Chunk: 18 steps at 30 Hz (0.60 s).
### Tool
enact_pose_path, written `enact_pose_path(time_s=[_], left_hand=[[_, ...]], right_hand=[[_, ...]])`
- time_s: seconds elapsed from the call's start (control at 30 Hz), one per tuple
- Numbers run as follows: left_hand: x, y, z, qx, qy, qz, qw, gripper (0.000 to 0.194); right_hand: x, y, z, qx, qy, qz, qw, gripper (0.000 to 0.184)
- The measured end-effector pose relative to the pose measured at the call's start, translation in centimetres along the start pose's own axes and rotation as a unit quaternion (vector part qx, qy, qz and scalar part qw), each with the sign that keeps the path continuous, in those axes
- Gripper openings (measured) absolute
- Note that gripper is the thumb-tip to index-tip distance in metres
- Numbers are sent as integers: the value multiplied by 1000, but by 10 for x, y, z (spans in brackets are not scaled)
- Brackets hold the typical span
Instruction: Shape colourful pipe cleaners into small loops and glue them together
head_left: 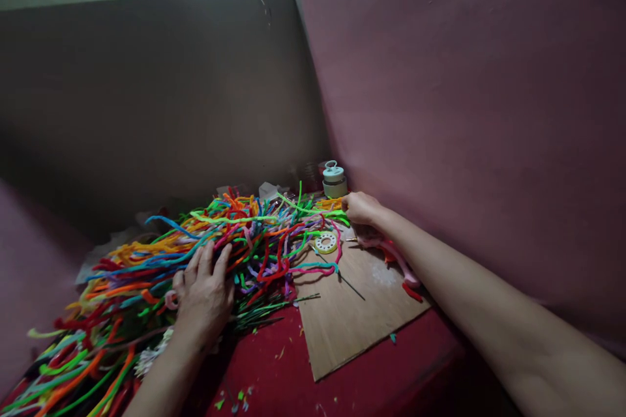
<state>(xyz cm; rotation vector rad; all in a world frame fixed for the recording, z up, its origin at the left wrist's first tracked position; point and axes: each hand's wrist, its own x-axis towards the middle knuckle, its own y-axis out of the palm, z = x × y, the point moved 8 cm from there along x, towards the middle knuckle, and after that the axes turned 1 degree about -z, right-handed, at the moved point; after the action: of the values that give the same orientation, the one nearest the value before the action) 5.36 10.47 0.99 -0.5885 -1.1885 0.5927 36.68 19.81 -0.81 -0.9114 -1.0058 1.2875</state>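
Note:
A large heap of multicoloured pipe cleaners point(195, 244) covers the left and middle of the red surface. My left hand point(203, 290) rests on the front of this heap, palm down, fingers stretched and slightly apart, holding nothing. At the far right end of the heap is my right hand point(362, 210), its fingers curled beside orange and green pipe cleaners point(332, 205). What those fingers hold, if anything, is hidden. Just below my right wrist lie pink and red fuzzy pieces point(403, 270), next to a thin metal tip point(352, 240).
A wooden board point(352, 332) lies on the red surface point(274, 371), carrying a yellow-rimmed white disc point(326, 243) and a thin dark stem point(352, 287). Green wire stems point(259, 313) are near my left hand. A pale green lidded container point(334, 182) stands behind, against the pink wall point(464, 111).

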Motion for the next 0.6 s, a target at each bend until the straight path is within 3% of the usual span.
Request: enact_pose_path(time_s=[0.2,0.4,0.6], left_hand=[[-2,3,2,5,6,1,1000,45],[-2,5,4,5,7,-3,1000,46],[-5,12,6,-3,21,7,1000,47]], right_hand=[[19,-5,0,41,-30,-6,999,27],[41,-27,-1,95,-43,-118,988,30],[55,-1,-13,116,-45,-95,988,35]])
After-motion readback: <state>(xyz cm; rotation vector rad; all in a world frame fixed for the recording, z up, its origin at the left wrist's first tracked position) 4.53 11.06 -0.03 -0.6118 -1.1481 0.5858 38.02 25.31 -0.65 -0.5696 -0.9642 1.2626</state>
